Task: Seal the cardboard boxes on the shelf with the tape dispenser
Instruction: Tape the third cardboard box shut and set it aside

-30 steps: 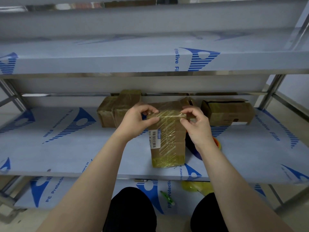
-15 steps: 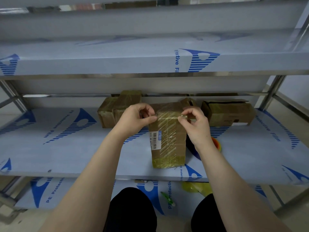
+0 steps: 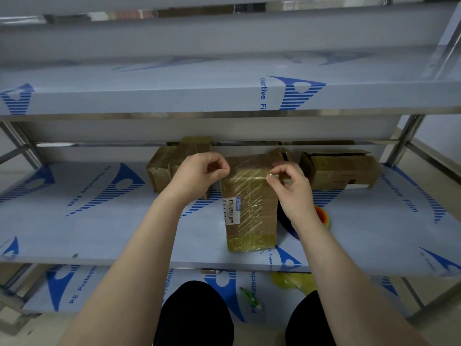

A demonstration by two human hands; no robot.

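My left hand (image 3: 199,176) and right hand (image 3: 291,188) each pinch a tape (image 3: 249,175) end over the box (image 3: 252,208) — I judge slack would wrinkle the seal.

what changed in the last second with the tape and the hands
The tape strip, held taut between both hands a second ago, now lies over the top edge of the upright box. The left hand and right hand still pinch its ends, fingers more curled, at the box's sides. Box, neighbouring boxes and tape roll stayed put.

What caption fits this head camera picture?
Left hand and right hand pinch a tape strip over the standing box on the shelf.
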